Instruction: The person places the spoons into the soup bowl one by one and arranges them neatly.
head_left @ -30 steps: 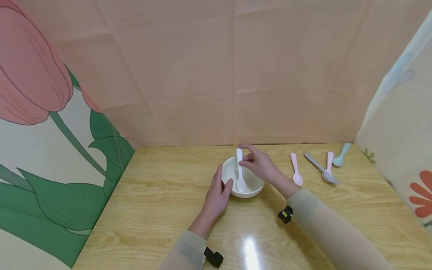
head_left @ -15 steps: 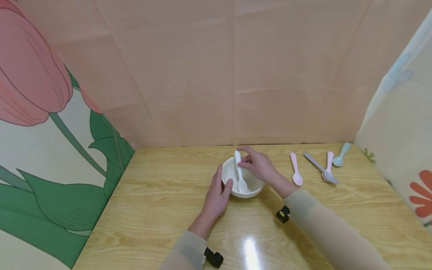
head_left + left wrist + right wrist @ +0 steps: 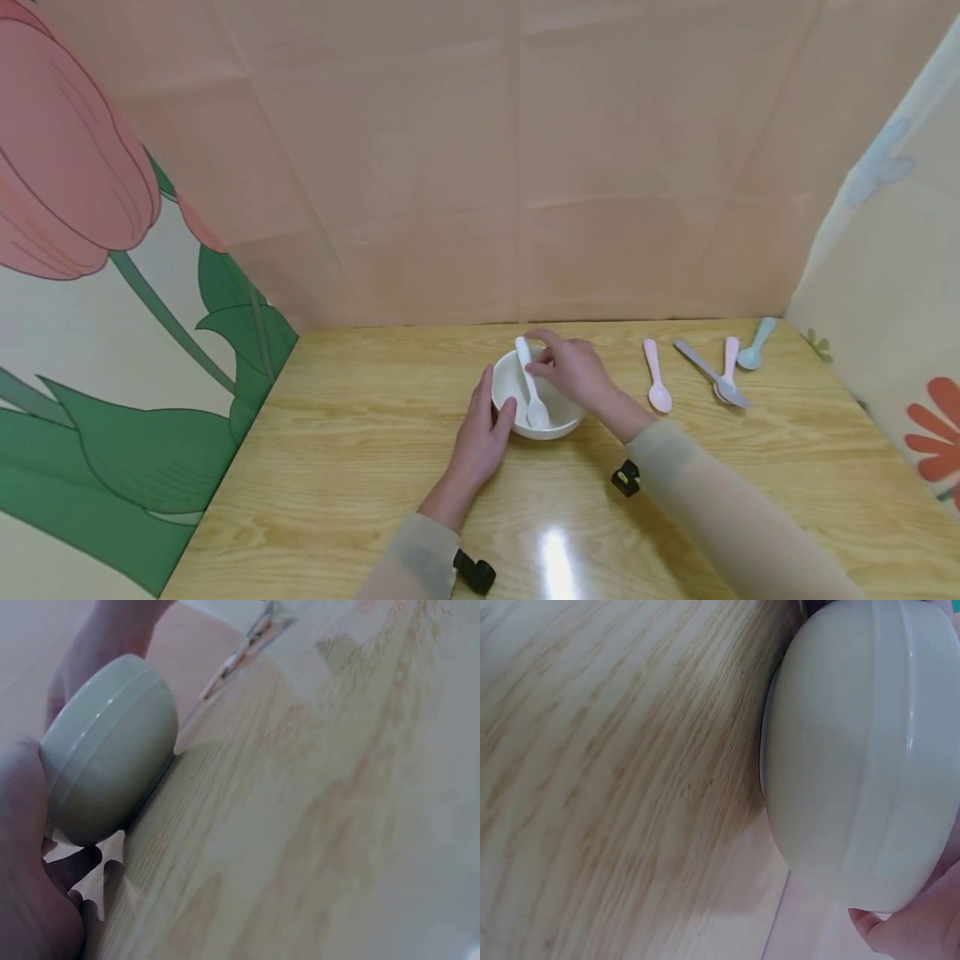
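Observation:
A white bowl (image 3: pixel 558 422) stands on the wooden table, with my left hand (image 3: pixel 478 442) holding its left side. The thumb lies toward the front of the bowl and the fingers run along its side. Inside leans a white spoon (image 3: pixel 537 412), head down, its handle sticking up past the far rim. My right hand (image 3: pixel 576 367) reaches over the bowl and pinches this handle near the upper end. In the left wrist view the bowl (image 3: pixel 112 757) shows from outside, beside the left hand (image 3: pixel 30 892). The bowl's wall (image 3: pixel 840 757) covers much of the right wrist view, hiding the spoon.
To the right lie a pink spoon (image 3: pixel 659 397), a grey knife (image 3: pixel 701 362) crossing another pink spoon (image 3: pixel 731 357), and a light blue-green spoon (image 3: pixel 751 357). A peach cloth (image 3: pixel 420 167) backs the table (image 3: pixel 337 467), and printed panels flank it.
The white spoon's handle has tipped to the left inside the bowl, and my right hand has shifted slightly left with it. The left hand and the bowl have stayed nearly still.

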A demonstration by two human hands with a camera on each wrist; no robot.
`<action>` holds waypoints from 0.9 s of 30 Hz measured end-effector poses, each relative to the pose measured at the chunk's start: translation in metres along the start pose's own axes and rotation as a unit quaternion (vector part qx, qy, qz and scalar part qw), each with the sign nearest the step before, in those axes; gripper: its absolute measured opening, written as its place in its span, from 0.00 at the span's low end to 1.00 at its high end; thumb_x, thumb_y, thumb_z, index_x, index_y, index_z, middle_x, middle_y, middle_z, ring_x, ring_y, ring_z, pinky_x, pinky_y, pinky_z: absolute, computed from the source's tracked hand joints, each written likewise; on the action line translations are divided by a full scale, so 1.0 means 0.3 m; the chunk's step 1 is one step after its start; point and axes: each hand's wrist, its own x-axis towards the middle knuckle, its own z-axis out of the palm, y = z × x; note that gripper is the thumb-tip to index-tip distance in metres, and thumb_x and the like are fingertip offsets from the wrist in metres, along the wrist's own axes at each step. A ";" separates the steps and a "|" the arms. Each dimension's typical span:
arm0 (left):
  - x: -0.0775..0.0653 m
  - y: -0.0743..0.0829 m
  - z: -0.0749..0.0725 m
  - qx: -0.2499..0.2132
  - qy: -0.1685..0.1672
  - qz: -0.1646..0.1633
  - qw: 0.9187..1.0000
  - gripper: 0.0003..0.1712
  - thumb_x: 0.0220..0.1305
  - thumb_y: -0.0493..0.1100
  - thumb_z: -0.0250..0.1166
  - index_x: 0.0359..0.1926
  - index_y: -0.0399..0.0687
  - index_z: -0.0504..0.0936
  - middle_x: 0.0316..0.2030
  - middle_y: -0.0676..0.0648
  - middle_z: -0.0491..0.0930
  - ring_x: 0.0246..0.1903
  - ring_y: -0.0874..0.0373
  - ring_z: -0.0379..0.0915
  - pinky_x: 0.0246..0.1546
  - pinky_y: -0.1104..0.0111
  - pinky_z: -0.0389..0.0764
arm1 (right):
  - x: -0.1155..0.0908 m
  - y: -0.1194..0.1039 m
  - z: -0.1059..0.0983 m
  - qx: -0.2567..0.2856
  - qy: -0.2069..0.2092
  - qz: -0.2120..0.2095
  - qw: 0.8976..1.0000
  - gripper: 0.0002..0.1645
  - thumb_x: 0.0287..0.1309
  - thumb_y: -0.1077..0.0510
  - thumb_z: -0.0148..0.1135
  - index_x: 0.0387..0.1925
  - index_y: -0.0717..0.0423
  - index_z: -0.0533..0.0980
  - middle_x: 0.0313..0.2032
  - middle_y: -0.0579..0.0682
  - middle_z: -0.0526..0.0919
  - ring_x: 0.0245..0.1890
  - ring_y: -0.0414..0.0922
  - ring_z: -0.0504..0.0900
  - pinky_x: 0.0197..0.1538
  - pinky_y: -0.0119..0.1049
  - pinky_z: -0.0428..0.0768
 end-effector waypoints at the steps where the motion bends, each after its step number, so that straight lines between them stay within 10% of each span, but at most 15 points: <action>1: 0.000 0.001 -0.001 -0.001 0.001 0.003 1.000 0.40 0.76 0.66 0.46 0.80 0.76 0.37 0.79 0.57 0.47 0.75 0.57 0.48 0.72 0.53 0.56 | -0.002 -0.002 -0.002 0.003 0.003 -0.004 1.000 0.31 0.62 0.53 0.71 0.66 0.48 0.74 0.35 0.44 0.89 0.34 0.43 0.85 0.44 0.45 0.81; 27: -0.001 -0.005 0.000 -0.002 0.012 0.025 1.000 0.40 0.76 0.67 0.46 0.80 0.72 0.40 0.78 0.58 0.48 0.75 0.60 0.46 0.73 0.57 0.54 | -0.073 0.105 -0.163 0.015 0.072 0.087 0.994 0.34 0.65 0.42 0.67 0.68 0.46 0.71 0.45 0.48 0.83 0.42 0.48 0.81 0.38 0.44 0.77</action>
